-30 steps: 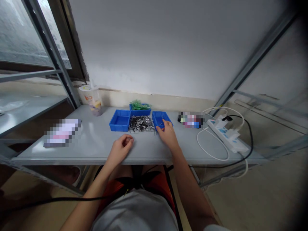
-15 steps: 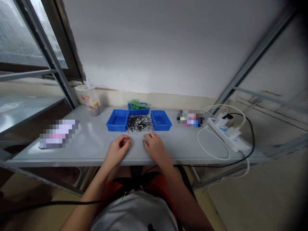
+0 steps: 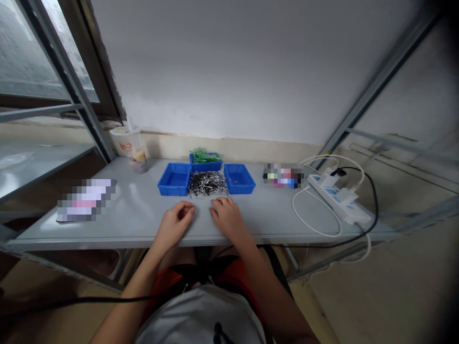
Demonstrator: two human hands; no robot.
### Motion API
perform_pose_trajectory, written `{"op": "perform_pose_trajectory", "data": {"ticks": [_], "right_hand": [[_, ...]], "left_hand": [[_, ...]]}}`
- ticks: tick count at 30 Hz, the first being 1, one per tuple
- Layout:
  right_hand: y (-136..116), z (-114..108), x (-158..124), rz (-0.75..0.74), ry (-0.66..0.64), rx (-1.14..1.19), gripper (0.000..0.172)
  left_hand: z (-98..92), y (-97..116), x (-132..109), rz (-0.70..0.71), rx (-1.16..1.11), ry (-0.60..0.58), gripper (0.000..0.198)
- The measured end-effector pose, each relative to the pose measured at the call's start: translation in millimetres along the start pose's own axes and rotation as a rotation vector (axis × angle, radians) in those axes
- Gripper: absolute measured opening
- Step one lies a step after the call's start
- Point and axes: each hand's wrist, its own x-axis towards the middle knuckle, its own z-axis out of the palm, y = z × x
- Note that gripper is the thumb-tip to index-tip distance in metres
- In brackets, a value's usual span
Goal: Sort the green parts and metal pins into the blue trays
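My left hand (image 3: 176,221) rests on the grey table, below the left blue tray (image 3: 174,179), its fingers curled with thumb and fingertips close together; whether it holds anything is hidden. My right hand (image 3: 227,217) lies near the pile with its fingers a little apart and nothing seen in them. A heap of small metal pieces (image 3: 208,183) lies between the left tray and the right blue tray (image 3: 239,179), which has a few small pieces inside. Behind the heap, a third blue tray (image 3: 206,167) holds green items (image 3: 202,155).
A plastic cup (image 3: 135,152) with a straw stands at the back left of the table (image 3: 143,224). A blurred flat object (image 3: 88,199) lies at left, another blurred item (image 3: 283,177) at right. A white power strip (image 3: 339,200) with cables sits on the right.
My right hand has shifted very slightly left. The whole view has moved a little, and my left hand holds nearly the same pose.
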Motion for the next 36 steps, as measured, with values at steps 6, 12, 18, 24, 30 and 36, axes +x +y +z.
{"op": "perform_pose_trajectory", "data": {"ticks": [6,12,18,24,30,36], "right_hand": [[-1.4,3.1,2.6,-0.015,0.017,-0.017,0.028],[-6.1,-0.8,2.1,-0.022,-0.013,-0.023,0.034],[-7.9,-1.3,3.2,-0.015,-0.020,-0.040,0.044],[-7.6,-2.5,1.8,-0.033,-0.028,-0.006,0.037],[-4.6,1.2,2.5,0.055,0.001,-0.010,0.045],[-2.4,4.1,3.7,0.156,-0.011,-0.013,0.044]], "left_hand": [[0.2,0.9,-0.2,0.009,0.004,-0.011,0.026],[-0.1,-0.2,-0.9,0.013,0.006,-0.005,0.026],[1.3,-2.2,-0.1,-0.001,0.013,-0.002,0.027],[2.3,-0.8,-0.4,-0.008,0.016,-0.006,0.028],[2.2,-2.4,-0.8,-0.006,0.013,0.003,0.028],[0.8,-0.9,-1.4,0.015,0.038,-0.006,0.027]]}}
